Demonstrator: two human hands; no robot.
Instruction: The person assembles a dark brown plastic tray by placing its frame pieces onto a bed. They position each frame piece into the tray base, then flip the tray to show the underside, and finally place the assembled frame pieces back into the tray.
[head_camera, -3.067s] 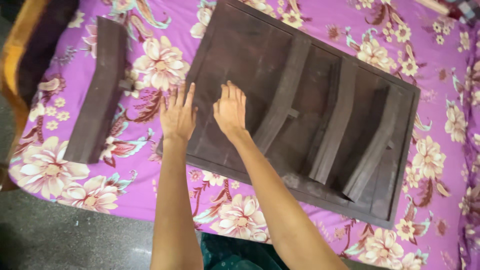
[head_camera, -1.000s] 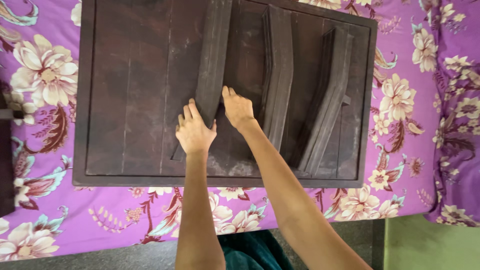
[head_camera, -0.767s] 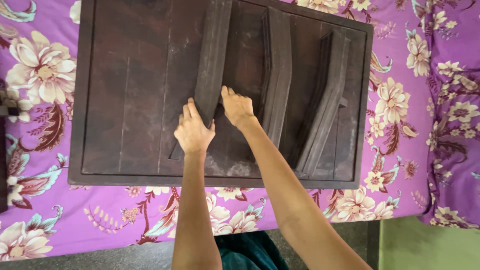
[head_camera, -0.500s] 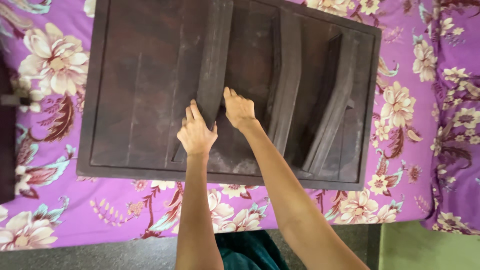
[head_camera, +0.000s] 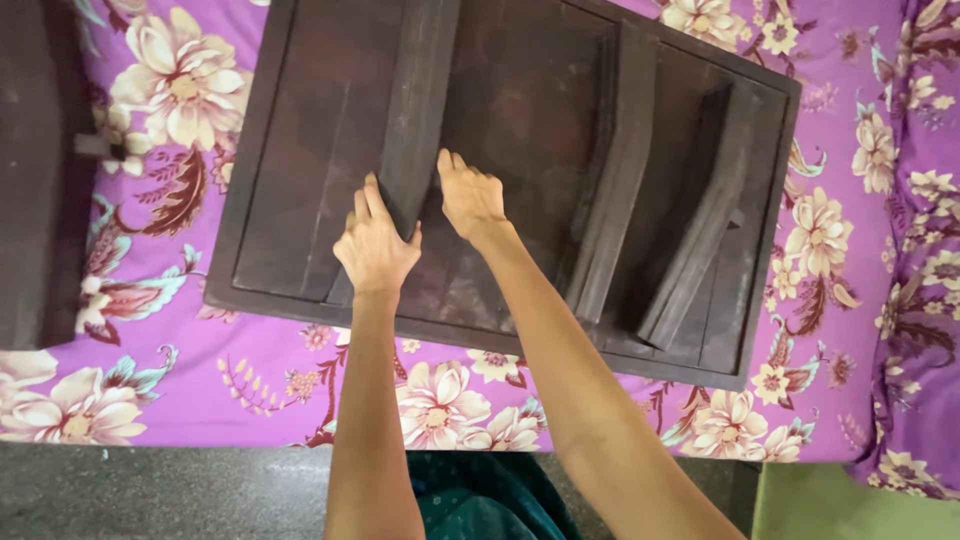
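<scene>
Big purple flowery bedsheet (head_camera: 180, 400) under everything. On top, lying flat, a big dark wooden frame (head_camera: 300, 190), turned a little, near the front edge of the bed. Probably heavy and stiff, hard all over, dusty and a bit rough, not slippery. Not likely to break, but could pinch fingers or leave splinters. Best grabbed by the thick outer rim with both hands, one on each side.

Inside the frame, three curved wooden slats. Left slat (head_camera: 415, 120) runs from the top down toward the hands. Middle slat (head_camera: 610, 190) and right slat (head_camera: 700, 220) sit side by side farther right, untouched. Each slat looks stiff and lighter than the frame, easy to take around its long edges.

Another dark wooden piece (head_camera: 40, 170) off at the far left, well apart from the hands.

Left hand (head_camera: 375, 245) lying on the bottom part of the left slat, fingers (head_camera: 368, 200) close together and nearly straight, thumb out to the side against the slat. Right hand (head_camera: 470, 195) just beside the same slat, on the flat board, fingers bent down and tucked at the slat's right edge. Cannot tell if gripping or only pressing. Nothing lifted.
</scene>
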